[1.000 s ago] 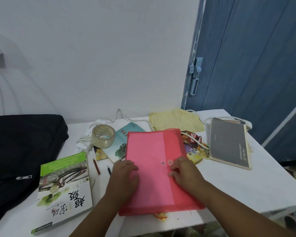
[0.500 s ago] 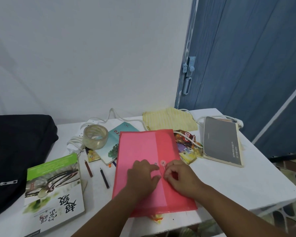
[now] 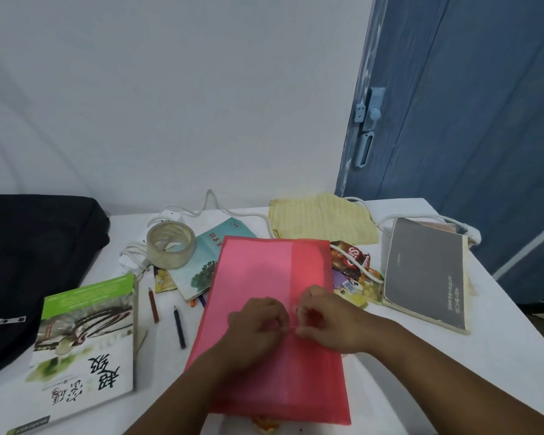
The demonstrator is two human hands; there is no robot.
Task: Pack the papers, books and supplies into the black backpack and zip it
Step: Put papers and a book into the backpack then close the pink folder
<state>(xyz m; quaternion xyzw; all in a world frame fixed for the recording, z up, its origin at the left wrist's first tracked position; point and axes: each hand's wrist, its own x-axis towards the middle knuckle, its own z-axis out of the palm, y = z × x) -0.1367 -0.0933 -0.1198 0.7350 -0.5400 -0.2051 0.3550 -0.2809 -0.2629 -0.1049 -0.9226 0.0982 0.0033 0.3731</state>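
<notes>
Hands first: left hand (image 3: 258,321) and right hand (image 3: 324,321) curled together over the clasp of the pink folder (image 3: 264,277), fingertips seemingly pinching its string or button, though too small to tell exactly which. Folder flat on the white table (image 3: 500,356), mid-front, overlapping the teal book (image 3: 208,262). Best done slowly: hold the flap down with 1 hand, fasten with the other, check nothing pokes out. Then carry across to the black backpack (image 3: 29,262), far left, zipper apparently closed. Green book (image 3: 85,350), grey notebook (image 3: 427,271), tape roll (image 3: 170,243) and 2 pencils (image 3: 179,328) all unpacked.
</notes>
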